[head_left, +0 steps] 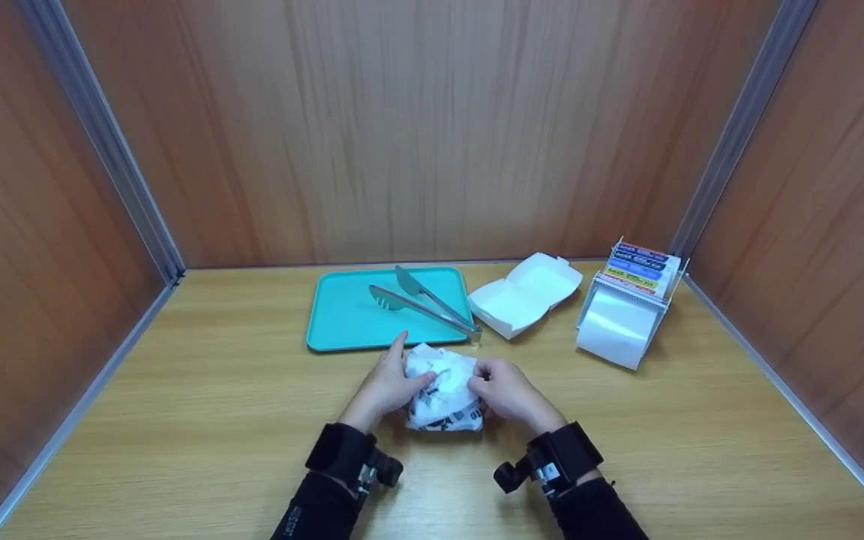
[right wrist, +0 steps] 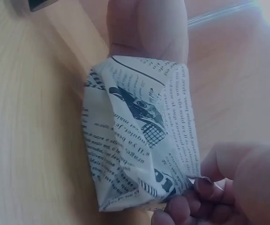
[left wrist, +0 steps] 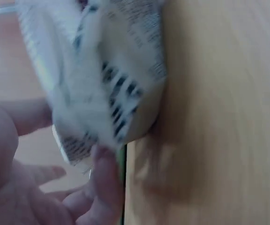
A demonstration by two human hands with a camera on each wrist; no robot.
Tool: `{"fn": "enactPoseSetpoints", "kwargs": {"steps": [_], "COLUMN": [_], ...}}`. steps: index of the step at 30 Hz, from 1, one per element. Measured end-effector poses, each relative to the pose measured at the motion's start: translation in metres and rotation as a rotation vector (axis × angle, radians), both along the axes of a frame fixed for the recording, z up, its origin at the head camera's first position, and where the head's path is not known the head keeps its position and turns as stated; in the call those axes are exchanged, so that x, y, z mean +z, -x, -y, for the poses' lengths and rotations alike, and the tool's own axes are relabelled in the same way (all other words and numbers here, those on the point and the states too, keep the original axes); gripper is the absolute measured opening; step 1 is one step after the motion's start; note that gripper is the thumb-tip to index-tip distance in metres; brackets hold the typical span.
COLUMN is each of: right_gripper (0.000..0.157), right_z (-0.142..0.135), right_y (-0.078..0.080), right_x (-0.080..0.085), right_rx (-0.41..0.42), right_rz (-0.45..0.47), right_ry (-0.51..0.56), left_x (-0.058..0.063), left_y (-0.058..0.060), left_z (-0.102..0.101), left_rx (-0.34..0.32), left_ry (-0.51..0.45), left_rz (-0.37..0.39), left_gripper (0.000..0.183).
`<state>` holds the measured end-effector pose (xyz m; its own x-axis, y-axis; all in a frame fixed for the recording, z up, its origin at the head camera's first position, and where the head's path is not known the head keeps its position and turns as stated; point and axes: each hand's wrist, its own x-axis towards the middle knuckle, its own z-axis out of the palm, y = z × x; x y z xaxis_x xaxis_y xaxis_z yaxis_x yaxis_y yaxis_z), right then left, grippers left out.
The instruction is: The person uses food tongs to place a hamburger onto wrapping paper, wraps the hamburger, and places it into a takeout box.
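Note:
A small parcel in newsprint-patterned wrapping paper [head_left: 443,386] sits on the table between both hands. Its white inner side shows on top, and what it holds is hidden. My left hand [head_left: 389,384] lies along its left side, thumb over the top and fingers stretched forward. In the left wrist view the thumb and one fingertip [left wrist: 105,161] touch the paper. On the right side, my right hand [head_left: 505,386] pinches the paper's edge between thumb and curled fingers. The right wrist view shows that grip at a lower corner of the folded paper [right wrist: 139,136].
Behind the parcel is a turquoise tray [head_left: 342,330] with metal tongs [head_left: 432,309] lying across it. An opened white takeaway box [head_left: 526,294] stands beside the tray. Further right is a wire holder [head_left: 631,300] with a printed card and white sheets. Wooden walls enclose the table.

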<state>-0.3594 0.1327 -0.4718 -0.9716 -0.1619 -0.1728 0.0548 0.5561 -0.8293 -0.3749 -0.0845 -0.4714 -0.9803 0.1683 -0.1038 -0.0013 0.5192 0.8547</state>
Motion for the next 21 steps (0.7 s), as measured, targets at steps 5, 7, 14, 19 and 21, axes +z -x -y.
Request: {"fn": "enactPoseSetpoints", "kwargs": {"steps": [5, 7, 14, 19, 21], "right_gripper": [0.015, 0.017, 0.017, 0.016, 0.016], "right_z": [-0.005, -0.006, -0.006, -0.006, -0.006], "right_y": [-0.001, -0.001, -0.001, 0.000, 0.000], "right_x": [-0.001, -0.001, 0.001, 0.002, 0.002], "right_rx": [0.034, 0.048, 0.086, 0.084, 0.090], "right_rz": [0.006, -0.005, -0.052, -0.031, -0.027], "right_ry": [-0.002, -0.007, -0.051, -0.049, -0.053], "left_x": [-0.007, -0.013, -0.027, -0.028, -0.030], "left_y": [0.003, 0.005, 0.008, 0.011, 0.013], "left_z": [0.010, 0.011, 0.008, 0.006, 0.006], "left_rx": [-0.083, -0.061, 0.135, 0.199, 0.205], "left_ry": [-0.199, -0.273, -0.392, -0.396, -0.369], "left_rz": [0.119, 0.144, 0.146, 0.080, 0.022], "left_gripper": [0.051, 0.037, 0.031, 0.015, 0.011]}}
